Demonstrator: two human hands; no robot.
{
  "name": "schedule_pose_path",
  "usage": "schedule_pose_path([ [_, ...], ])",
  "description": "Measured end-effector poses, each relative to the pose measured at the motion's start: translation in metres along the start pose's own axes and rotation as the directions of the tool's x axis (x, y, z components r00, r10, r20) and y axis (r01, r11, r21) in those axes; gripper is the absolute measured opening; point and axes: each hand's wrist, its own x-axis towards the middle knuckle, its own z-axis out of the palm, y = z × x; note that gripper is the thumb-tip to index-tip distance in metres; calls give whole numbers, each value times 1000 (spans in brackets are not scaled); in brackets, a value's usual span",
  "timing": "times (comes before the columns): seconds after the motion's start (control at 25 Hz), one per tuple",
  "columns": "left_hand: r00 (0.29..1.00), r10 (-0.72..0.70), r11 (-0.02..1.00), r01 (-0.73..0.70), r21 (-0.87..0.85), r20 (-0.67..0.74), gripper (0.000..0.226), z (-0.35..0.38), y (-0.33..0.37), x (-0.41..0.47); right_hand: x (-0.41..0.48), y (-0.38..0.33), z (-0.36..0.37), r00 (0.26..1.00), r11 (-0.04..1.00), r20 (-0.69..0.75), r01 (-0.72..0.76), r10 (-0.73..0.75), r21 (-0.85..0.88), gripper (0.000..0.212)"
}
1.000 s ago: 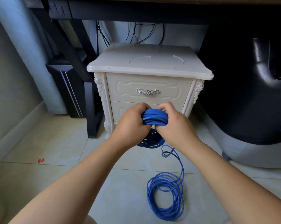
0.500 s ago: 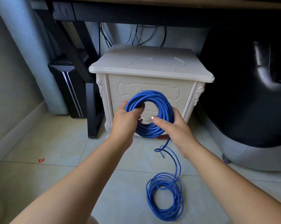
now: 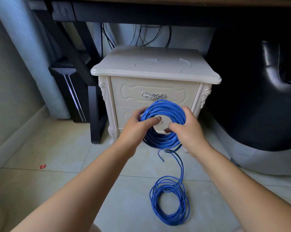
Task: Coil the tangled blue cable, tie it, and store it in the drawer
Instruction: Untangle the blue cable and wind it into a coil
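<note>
Two grips on cable coil — left hand, right hand | lower drawer partly hidden behind

Cable, coil gripped in the fingers of left hand and right hand: blue plastic jacket, smooth, slight sheen.
Drawer handle, just above the fingers: silver-coloured metal, ornate relief, shiny.
Nightstand, behind the fingers: cream lacquer-like finish, glossy top, carved corner trim.
Floor tiles, below the fingers: pale, smooth, glossy.
Chair, right of the fingers: black leather-like cover, glossy.
Desk frame, well above the fingers: dark, matt.
</note>
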Motion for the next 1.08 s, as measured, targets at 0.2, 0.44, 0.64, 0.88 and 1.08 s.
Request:
schedule_pose_path([
  [0.2,857,438,584,-502,638,272,78,-8,-2,1,-9,-7,-2,956,862,237,264,-174,-433,39],
  [0.44,879,435,582,-440,683,196,31,-4,-5,0,-15,-7,4,954,863,182,292,-236,-411,42],
  [0.64,925,378,768,-342,542,49,23,-2,-6,0,-13,-5,4,995,978,58,86,-76,-192,46],
  [0.88,955,222,970,-196,144,-196,13,-2,-1,8,-12,1,7,989,975,101,-123,106,184,45],
  [1.08,981,-15,969,-34,-244,-195,15,1,-6,9,-16,6,23,980,923,138,-182,142,340,68],
])
